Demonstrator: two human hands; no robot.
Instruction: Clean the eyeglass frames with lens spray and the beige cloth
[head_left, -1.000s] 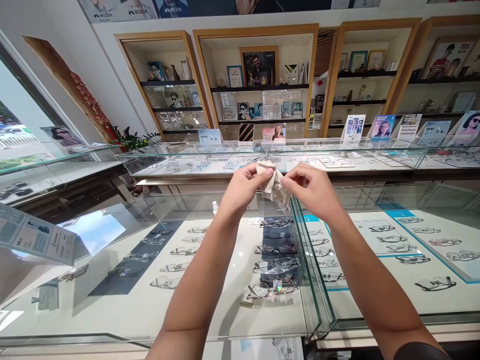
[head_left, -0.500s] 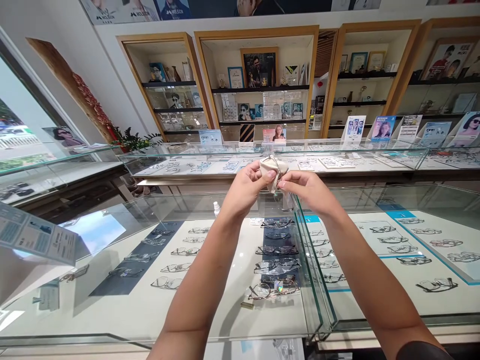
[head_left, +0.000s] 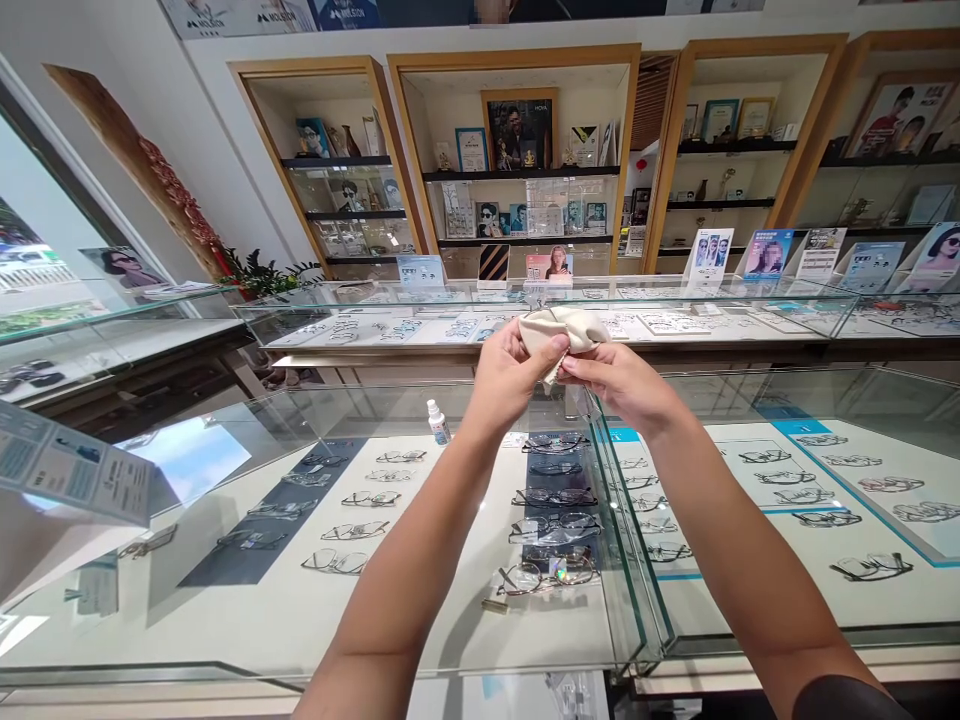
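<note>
My left hand pinches a cream cleaning cloth, thumb on top and fingers behind it. Close against it on the right, my right hand grips the same cloth between thumb and fingers. The cloth is folded and bunched, with a corner hanging down between the hands. A thin line of what looks like an eyeglass frame shows at the cloth; most of it is hidden. Both hands are held above the glass display counter. Beyond my left forearm, a small white bottle stands upright on the glass.
Under the glass lie rows of eyeglasses, with more in the right case. A folded leaflet stand is at the left. Across the gap runs another glass counter with upright cards, and wooden shelves line the wall.
The cloth has spread wider to the right, covering more of the thin metal line seen before. My right hand has turned in under it. My left forearm has shifted right, uncovering the bottle.
</note>
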